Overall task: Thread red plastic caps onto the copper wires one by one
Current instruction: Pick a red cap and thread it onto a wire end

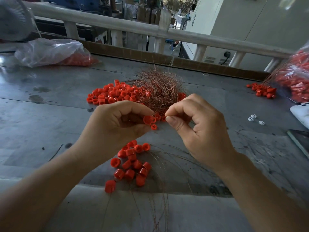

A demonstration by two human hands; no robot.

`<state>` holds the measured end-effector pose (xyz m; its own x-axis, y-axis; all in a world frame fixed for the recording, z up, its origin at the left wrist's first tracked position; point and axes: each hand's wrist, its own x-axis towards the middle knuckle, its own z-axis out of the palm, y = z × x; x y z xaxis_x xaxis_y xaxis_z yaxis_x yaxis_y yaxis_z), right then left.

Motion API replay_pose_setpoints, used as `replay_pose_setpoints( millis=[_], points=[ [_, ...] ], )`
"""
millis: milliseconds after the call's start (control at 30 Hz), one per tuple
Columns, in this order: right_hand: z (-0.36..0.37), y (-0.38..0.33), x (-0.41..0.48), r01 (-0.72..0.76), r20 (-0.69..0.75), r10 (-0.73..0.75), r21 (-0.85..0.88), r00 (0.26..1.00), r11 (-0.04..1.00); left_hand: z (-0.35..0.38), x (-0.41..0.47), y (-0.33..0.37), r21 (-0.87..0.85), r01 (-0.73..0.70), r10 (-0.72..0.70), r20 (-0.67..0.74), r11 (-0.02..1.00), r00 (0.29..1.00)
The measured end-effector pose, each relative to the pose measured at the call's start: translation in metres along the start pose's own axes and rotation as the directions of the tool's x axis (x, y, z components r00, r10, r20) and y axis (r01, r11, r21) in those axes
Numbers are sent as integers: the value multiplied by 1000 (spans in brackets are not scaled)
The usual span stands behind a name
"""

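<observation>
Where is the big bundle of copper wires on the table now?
In the head view, the bundle of copper wires lies centrally on the table, with the large pile of red caps against its left side.

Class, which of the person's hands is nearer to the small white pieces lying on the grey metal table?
Right. The right hand is just left of the small white pieces; the left hand is farther left, beyond it.
</observation>
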<state>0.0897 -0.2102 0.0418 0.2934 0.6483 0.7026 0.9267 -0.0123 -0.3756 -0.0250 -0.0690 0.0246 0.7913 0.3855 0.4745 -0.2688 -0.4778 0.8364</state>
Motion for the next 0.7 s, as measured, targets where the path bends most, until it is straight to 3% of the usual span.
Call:
replay_pose_setpoints(
  millis=[700],
  points=[
    [8, -7, -4, -53, 91, 42, 122, 995, 991, 4, -2, 9, -53, -27, 28, 11, 998, 1000]
  ],
)
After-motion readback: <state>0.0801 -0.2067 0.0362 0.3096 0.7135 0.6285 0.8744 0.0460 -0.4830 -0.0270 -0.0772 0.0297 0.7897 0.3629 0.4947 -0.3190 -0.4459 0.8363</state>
